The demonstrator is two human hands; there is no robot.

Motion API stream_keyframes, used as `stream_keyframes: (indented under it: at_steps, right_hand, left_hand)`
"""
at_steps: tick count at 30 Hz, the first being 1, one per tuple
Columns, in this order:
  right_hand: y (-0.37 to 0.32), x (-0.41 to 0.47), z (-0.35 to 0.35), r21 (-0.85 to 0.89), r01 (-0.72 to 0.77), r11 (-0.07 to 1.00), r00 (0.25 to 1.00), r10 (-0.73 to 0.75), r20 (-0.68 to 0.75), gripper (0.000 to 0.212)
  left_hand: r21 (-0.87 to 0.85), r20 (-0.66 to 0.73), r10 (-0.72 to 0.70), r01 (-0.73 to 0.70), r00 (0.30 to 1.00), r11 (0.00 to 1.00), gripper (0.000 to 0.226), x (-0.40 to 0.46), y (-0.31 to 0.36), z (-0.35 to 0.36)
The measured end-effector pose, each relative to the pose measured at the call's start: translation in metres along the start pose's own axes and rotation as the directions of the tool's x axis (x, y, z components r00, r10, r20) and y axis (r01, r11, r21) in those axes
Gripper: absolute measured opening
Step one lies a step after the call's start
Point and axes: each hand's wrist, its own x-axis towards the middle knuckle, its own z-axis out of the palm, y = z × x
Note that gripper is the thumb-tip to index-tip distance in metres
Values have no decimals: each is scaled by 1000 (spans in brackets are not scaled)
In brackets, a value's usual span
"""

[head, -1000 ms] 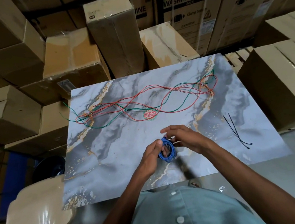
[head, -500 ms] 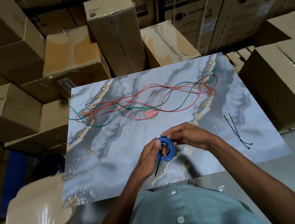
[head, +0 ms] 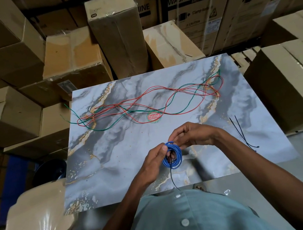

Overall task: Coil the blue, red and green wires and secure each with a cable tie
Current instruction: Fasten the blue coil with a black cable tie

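A coiled blue wire is held just above the near middle of the marble board. My left hand grips the coil's left side. My right hand pinches its top. A black cable tie passes through the coil and hangs down toward my shirt. The red wire and the green wire lie loose and tangled together across the far half of the board.
Two spare black cable ties lie at the board's right side. A round red sticker sits mid-board. Cardboard boxes crowd the back and both sides. A beige plastic chair stands at the near left.
The black cable tie has come through the blue coil and now hangs straight down. Both hands have stayed on the coil, lifted slightly.
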Motion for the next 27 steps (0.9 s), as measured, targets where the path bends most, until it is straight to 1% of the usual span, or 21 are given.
stream_keyframes:
  at_steps: [3,6,9,11,16,18,20,21,22,24,27]
  right_hand:
    - [-5,4,1,-134,1,991,999,5,47,20]
    - [-13,4,4,-247,45,968,998,-34,51,18]
    - [-15,3,5,-285,79,955,997,-70,40,16]
    - [-13,6,3,-244,87,966,996,-80,38,15]
    - [-6,12,-7,-2,17,1000,995,-16,101,19]
    - [-7,11,-9,125,-20,992,988,1,151,25]
    - [-10,10,-12,266,-73,961,977,16,211,37]
    - [-10,11,-14,302,-88,949,975,19,224,41]
    - [-11,12,-15,318,-94,943,975,21,223,44]
    - [-11,14,-15,331,-91,939,981,27,192,41]
    - [-8,14,-15,266,-26,964,993,-5,117,35]
  left_hand:
    - [0,10,-13,13,1000,1000,40,0,1,3]
    - [4,-13,-18,18,1000,1000,36,0,2,3]
    - [-2,-14,-16,16,1000,1000,35,0,4,2]
    - [-14,-14,-9,9,1000,1000,32,1,6,3]
    - [-18,19,20,-19,1000,1000,34,6,16,6]
    - [-25,14,30,-30,999,999,35,10,19,6]
    - [-33,-8,38,-38,999,999,32,13,20,7]
    - [-31,-15,45,-45,999,998,30,14,19,7]
    - [-23,-19,53,-54,998,998,31,15,18,7]
    - [-8,-42,65,-65,997,998,34,16,18,8]
    - [15,-108,53,-52,993,999,40,17,15,9]
